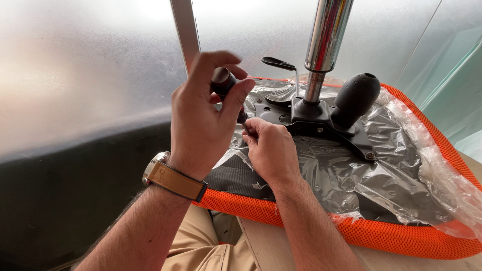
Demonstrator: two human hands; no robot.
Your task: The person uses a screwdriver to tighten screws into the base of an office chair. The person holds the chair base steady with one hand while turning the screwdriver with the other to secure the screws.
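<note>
My left hand (203, 108), with a tan-strapped watch on the wrist, holds a dark-handled screwdriver (224, 83) upright by its handle. My right hand (268, 145) pinches the lower end of the tool near its tip, just above the underside of an orange mesh chair seat (381, 233). The seat lies upside down, wrapped in clear plastic (361, 175). A black metal mechanism plate (321, 123) is mounted on it, beside my right hand.
A chrome gas-lift cylinder (326, 40) rises from the plate. A black knob (356, 98) and a thin black lever (278, 62) stick out of it. A bolt head (370, 156) shows at the plate's corner. Frosted glass fills the background; a light wooden surface (266, 246) lies under the seat.
</note>
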